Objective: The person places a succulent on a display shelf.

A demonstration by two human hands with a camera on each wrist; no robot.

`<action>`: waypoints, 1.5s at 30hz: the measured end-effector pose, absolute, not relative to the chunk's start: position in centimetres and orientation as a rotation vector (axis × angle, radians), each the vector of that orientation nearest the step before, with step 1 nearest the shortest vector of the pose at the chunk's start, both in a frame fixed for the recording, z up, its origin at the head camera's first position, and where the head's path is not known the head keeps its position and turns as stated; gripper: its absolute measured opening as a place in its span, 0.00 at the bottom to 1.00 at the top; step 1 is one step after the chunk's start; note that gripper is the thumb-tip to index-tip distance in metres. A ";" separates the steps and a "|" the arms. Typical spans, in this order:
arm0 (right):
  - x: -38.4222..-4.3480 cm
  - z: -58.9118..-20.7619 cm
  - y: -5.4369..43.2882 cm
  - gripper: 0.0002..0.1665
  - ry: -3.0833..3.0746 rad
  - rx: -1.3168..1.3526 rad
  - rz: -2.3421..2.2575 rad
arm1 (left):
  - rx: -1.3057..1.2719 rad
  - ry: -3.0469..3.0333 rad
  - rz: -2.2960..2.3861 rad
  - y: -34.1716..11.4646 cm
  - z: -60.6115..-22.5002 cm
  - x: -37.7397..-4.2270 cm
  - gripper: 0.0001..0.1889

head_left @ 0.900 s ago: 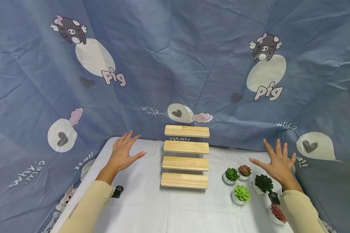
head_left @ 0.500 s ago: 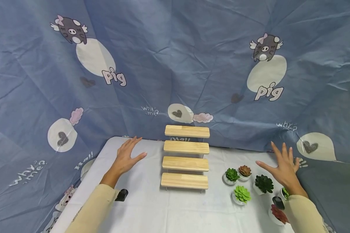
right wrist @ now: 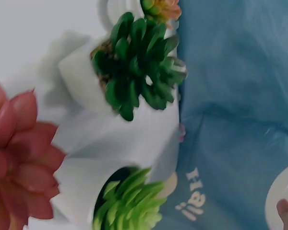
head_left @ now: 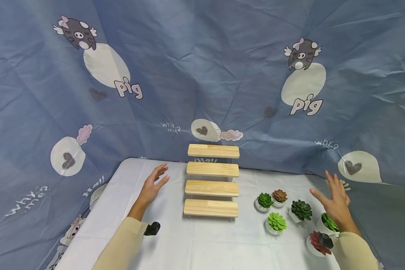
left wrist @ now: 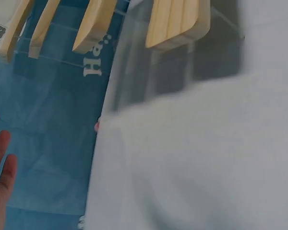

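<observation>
My left hand [head_left: 150,187] hovers left of a wooden tiered shelf [head_left: 212,188], fingers loosely bent and holding nothing. In the left wrist view its fingers [left wrist: 6,172] show at the left edge, apart from the shelf boards [left wrist: 180,21]. At the right, my right hand [head_left: 335,202] is raised with fingers spread, touching nothing. Around and below it stand small potted succulents: a dark green one [head_left: 301,210], a green one [head_left: 329,222] partly behind the hand, and a red one [head_left: 318,242]. In the right wrist view, the red succulent [right wrist: 21,158] looms close.
More potted succulents stand left of the right hand: a green one [head_left: 264,200], a brown one [head_left: 279,196] and a bright green one [head_left: 276,222]. A white cloth [head_left: 162,247] covers the table. Blue printed fabric [head_left: 202,75] hangs behind and at both sides.
My left hand has moved right and slightly down, its fingers drawing closer together. My right hand has moved right and down, uncovering the green succulent at the far right.
</observation>
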State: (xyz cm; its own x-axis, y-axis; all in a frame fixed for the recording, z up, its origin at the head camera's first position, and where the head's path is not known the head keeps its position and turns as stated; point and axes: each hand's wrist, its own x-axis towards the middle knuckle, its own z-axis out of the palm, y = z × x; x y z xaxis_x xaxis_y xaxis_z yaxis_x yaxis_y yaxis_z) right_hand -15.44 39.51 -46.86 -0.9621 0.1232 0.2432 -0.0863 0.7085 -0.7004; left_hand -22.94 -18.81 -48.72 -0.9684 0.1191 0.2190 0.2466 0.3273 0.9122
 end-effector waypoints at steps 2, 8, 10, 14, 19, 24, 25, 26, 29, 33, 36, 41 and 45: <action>-15.2 -47.3 39.8 0.48 -2.637 -0.040 1.121 | -0.327 -2.428 -1.797 -18.7 -49.0 -22.7 0.26; -13.9 -48.1 41.1 0.49 -2.647 -0.129 1.198 | -0.191 -2.398 -1.984 -18.9 -50.3 -22.2 0.23; -13.5 -48.4 41.5 0.51 -2.641 -0.178 1.243 | -0.113 -2.417 -2.030 -18.8 -50.9 -22.0 0.23; -12.7 -49.2 41.9 0.52 -2.609 -0.254 1.343 | 0.017 -2.462 -2.059 -18.4 -52.1 -21.4 0.22; -11.6 -50.2 41.7 0.51 -2.533 -0.395 1.483 | 0.116 -2.477 -2.104 -17.0 -54.0 -20.4 0.28; -11.0 -52.4 42.1 0.51 -2.419 -0.607 1.545 | 0.161 -2.425 -2.214 -15.6 -55.9 -19.5 0.29; -10.9 -53.0 42.3 0.51 -2.398 -0.660 1.536 | 0.169 -2.413 -2.232 -15.3 -56.2 -19.3 0.28; -10.9 -53.6 42.5 0.51 -2.368 -0.695 1.542 | 0.177 -2.404 -2.247 -15.1 -56.4 -19.2 0.28; -10.7 -55.4 43.1 0.51 -2.299 -0.793 1.530 | 0.219 -2.370 -2.297 -14.6 -57.0 -18.9 0.27; -10.1 -57.0 43.4 0.51 -2.251 -0.880 1.514 | 0.296 -2.275 -2.410 -14.0 -57.9 -18.6 0.28; -9.3 -57.1 42.8 0.51 -2.251 -0.920 1.496 | 0.319 -2.246 -2.459 -13.6 -58.5 -18.4 0.28; -8.2 -56.0 41.5 0.49 -2.229 -0.991 1.528 | 0.324 -2.239 -2.481 -13.1 -58.7 -18.1 0.27; -8.0 -58.4 42.7 0.49 -2.212 -1.001 1.495 | 0.389 -2.177 -2.515 -12.5 -59.1 -18.1 0.26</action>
State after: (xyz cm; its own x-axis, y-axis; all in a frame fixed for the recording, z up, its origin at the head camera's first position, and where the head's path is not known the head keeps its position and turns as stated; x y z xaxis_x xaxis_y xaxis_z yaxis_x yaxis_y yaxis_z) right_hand -7.99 42.71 -58.41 -0.7168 0.6835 -0.1378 0.3828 0.2205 -0.8972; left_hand -18.11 -12.50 -59.08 -0.9520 0.0051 -0.3060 -0.3036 -0.1425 0.9421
